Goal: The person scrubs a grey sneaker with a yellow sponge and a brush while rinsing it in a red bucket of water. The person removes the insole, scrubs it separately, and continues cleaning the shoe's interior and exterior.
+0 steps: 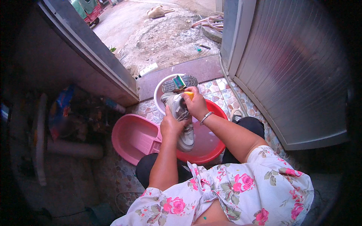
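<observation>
My left hand grips a grey-and-white lace-up sneaker above the basins. In my right hand is a small yellow block, held at the shoe's opening; whether it is soap or a brush is unclear. More grey-and-white shoe shows below my left wrist, over the red basin of cloudy water; I cannot tell if it belongs to the same sneaker. Behind, a sneaker lying with its sole showing rests across the white basin, with a green-and-blue packet against it.
A pink tub with a ribbed washboard stands at left. Ahead are the door sill, a white bottle and a lying dog. A ribbed door panel bounds the right; dark clutter lies left.
</observation>
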Available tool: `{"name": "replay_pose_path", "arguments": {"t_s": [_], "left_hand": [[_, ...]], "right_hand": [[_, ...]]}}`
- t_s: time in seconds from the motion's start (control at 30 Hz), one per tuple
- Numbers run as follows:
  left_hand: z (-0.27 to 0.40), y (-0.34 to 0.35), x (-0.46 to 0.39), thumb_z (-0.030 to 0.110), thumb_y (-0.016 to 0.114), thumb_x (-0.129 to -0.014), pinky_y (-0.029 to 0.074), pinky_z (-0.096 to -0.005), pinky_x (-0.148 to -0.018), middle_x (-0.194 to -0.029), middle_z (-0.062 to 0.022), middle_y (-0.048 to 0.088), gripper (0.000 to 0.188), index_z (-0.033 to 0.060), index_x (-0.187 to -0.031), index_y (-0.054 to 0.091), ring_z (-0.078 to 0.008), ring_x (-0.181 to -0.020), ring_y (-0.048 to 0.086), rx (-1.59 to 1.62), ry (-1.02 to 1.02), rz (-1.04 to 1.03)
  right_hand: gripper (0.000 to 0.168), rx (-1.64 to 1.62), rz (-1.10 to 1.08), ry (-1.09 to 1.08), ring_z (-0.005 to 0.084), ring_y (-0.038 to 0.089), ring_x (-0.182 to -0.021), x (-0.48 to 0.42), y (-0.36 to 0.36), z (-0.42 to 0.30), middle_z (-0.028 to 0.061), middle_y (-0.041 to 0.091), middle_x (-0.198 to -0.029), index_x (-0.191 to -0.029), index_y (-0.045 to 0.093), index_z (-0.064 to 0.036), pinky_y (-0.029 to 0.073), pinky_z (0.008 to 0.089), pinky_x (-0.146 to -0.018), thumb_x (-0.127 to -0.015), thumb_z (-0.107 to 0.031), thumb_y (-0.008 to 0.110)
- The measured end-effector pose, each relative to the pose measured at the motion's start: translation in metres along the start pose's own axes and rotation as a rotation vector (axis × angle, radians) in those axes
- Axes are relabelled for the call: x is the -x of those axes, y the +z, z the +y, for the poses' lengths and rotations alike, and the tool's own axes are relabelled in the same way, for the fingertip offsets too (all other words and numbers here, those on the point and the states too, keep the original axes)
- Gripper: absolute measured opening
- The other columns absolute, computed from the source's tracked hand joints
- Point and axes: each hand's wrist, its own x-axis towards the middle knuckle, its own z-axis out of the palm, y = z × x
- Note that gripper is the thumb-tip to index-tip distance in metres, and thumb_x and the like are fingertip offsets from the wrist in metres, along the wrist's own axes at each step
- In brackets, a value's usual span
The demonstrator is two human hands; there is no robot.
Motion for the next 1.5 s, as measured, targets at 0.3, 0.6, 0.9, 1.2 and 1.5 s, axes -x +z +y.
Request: {"name": "replay_pose_path", "arguments": {"t_s": [0.3,0.6,0.9,1.2,1.5], "left_hand": [[-0.007,0.005,-0.003,0.037,0.08,-0.064,0.045,-0.0447,-0.088,-0.108,-0.0253,0.059,0.097,-0.0026,-0.138,0.031,-0.0398,-0.101,0.057,-0.027,-0.032,0.268],[-0.013,0.008,-0.011,0.032,0.083,-0.06,0.045,-0.0442,-0.089,-0.108,-0.0245,0.058,0.079,-0.0033,-0.118,0.044,-0.0405,-0.101,0.056,-0.019,0.017,0.288],[-0.014,0.007,-0.009,0.025,0.076,-0.066,0.047,-0.045,-0.084,-0.094,-0.0254,0.061,0.066,-0.0028,-0.115,0.041,-0.0421,-0.093,0.059,-0.087,-0.03,0.291],[-0.006,0.0,-0.003,0.018,0.069,-0.069,0.05,-0.0472,-0.077,-0.09,-0.0274,0.063,0.057,-0.0025,-0.115,0.04,-0.0428,-0.085,0.063,-0.078,-0.053,0.236],[-0.001,0.011,0.001,0.017,0.07,-0.069,0.05,-0.0463,-0.077,-0.088,-0.0269,0.064,0.06,-0.0053,-0.115,0.038,-0.043,-0.084,0.063,-0.061,-0.02,0.184]], "right_hand": [[0.028,-0.028,-0.253,0.232,0.0293,0.064,-0.073,-0.001,0.01,0.046,0.0184,0.062,-0.08,-0.097,0.052,0.002,0.051,0.0382,-0.063,-0.079,-0.017,0.063],[0.024,-0.512,-0.385,0.655,0.0179,0.062,-0.069,-0.004,-0.007,0.025,0.0079,0.062,-0.082,-0.091,0.059,-0.002,0.052,0.0298,-0.06,-0.085,-0.024,0.065],[0.032,-0.687,-0.62,0.653,0.0255,0.063,-0.089,-0.006,-0.011,0.028,0.0112,0.059,-0.101,-0.11,0.051,0.0,0.058,0.0407,-0.069,-0.079,-0.003,0.055],[0.021,-0.609,-0.405,0.805,0.0244,0.064,-0.07,-0.012,-0.014,0.015,0.0116,0.061,-0.088,-0.099,0.055,0.001,0.054,0.0361,-0.051,-0.079,-0.005,0.053],[0.038,-0.347,-0.476,0.237,0.0234,0.064,-0.078,-0.007,-0.005,0.019,0.0109,0.064,-0.095,-0.111,0.056,0.003,0.052,0.0334,-0.067,-0.074,-0.007,0.055]]}}
